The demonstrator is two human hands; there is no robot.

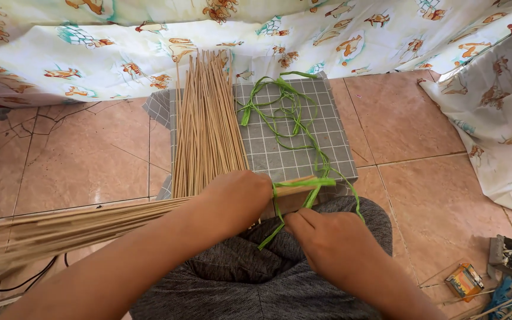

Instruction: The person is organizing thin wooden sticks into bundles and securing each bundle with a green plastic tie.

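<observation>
Across the top hung a printed sheet [327, 35] with little animal figures, draped over the pinkish floor tiles [78, 160]. Below it sat a grey checked cloth [303, 148] over a low block, and on its left half lay a loose pile of thin tan sticks [205, 124], running away from the camera. A second lot of sticks, gathered into a bundle [60, 228], came in from the left edge and crossed the lap, which was covered in grey fabric [250, 278].

Left hand [235, 201] was closed around the bundle near its cut end, fingers wrapped tight, so the bundle was basically pinned at the near edge of the cloth. Green strip [303, 185] was wound around that end just beside the left hand, with the slack snaking up over the cloth in loops and a tail hanging down toward the lap. Right hand [321, 243] had its fingertips pinched on the strip just under the bundle end, fingers narrow and curled in.

Off in the bottom right corner were a small orange box [463, 280] and a grey metal thing [511, 256], couldn't really tell what that was.
</observation>
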